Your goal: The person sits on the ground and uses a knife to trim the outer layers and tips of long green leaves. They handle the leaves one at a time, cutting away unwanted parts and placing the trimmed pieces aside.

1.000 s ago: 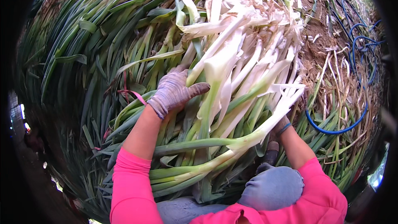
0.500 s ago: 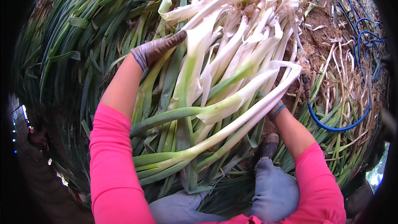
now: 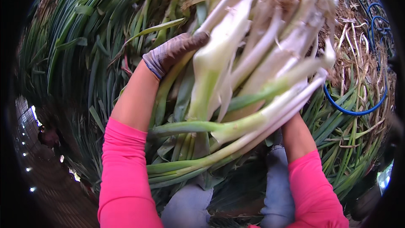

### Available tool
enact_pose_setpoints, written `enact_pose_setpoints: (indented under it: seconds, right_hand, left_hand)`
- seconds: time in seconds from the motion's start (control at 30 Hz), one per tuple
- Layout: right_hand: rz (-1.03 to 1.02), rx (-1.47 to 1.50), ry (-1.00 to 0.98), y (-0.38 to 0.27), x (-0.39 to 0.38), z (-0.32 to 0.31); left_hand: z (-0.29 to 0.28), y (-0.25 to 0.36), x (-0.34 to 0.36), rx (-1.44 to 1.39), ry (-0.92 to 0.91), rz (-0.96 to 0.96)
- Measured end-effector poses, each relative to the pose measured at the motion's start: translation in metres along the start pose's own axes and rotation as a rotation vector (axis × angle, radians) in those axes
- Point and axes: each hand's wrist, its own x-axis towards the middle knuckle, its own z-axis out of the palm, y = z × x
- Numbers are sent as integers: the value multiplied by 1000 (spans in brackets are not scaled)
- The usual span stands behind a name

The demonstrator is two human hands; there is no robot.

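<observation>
An armful of leeks (image 3: 219, 55), white at the stems and green toward the leaves, fills the middle, blurred in places by motion. My left hand (image 3: 177, 50), in a striped glove with dark-stained fingers, grips the bundle's left side, thumb along the stems and other fingers tucked beneath. My right forearm (image 3: 295, 135) reaches up under the right side of the bundle; the leeks hide that hand and its fingers. Tangled root ends and loose papery skins are at the bundle's upper right.
A thick heap of green leek leaves (image 3: 67, 71) lies left and behind. On the right are thinner stalks with roots (image 3: 354, 46) on soil and a looped blue hose (image 3: 354, 112). My jeans-clad legs (image 3: 185, 207) are below the bundle.
Over the last second my left hand moved up onto the bundle's side. Since the previous frame both arms and the bundle have shifted to the right, with the bundle's right end now higher and blurred.
</observation>
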Motion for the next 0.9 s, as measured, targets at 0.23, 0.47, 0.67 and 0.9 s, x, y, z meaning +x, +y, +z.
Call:
enact_pose_setpoints:
  seconds: [0.23,0.47,0.67,0.9]
  right_hand:
    - [-173,-191,220,-76,-130,-56]
    - [52,-338,282,-46,-331,-78]
    - [254,-432,139,-16,-388,-24]
    - [-87,-686,-90,-137,-425,108]
  left_hand:
    - [122,55,-149,42,151,309]
    - [205,77,-296,701,325,275]
    - [228,68,-394,589,638,305]
    - [228,63,-525,436,1131,437]
